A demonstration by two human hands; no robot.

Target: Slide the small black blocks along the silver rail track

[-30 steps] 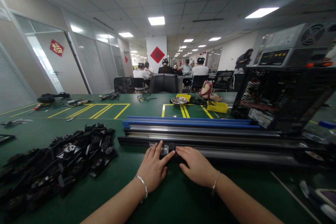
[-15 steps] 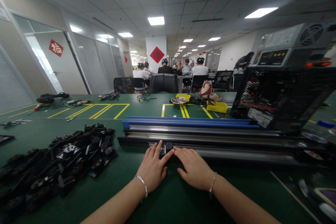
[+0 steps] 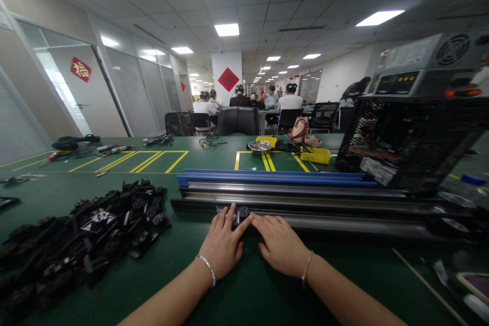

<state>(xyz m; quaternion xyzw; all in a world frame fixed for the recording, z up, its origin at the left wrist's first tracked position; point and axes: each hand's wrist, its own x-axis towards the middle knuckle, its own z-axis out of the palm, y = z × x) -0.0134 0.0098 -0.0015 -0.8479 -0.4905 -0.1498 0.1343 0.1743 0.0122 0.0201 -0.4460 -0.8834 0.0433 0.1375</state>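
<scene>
A small black block-like part (image 3: 243, 212) sits on the near dark metal rail (image 3: 324, 224), by my fingertips. My left hand (image 3: 223, 242) lies palm down with its fingers stretched out and spread; they rest on the rail just left of the part, and the index finger reaches along the part's near side. From the right, the fingertips of my right hand (image 3: 280, 244) come up against the part's right end, close to my left index finger. Those fingers are extended and not wrapped round anything. The part's underside is hidden.
Behind the near rail lie more dark rails and a blue rail (image 3: 275, 178). A heap of black parts (image 3: 126, 219) covers the table's left. At right stands an opened computer case (image 3: 416, 137). A metal bowl (image 3: 260, 146) and yellow trays (image 3: 316, 156) are farther back; people sit beyond.
The small black part has slid slightly left along the rail, with my right fingertips following it. My left hand has hardly moved.
</scene>
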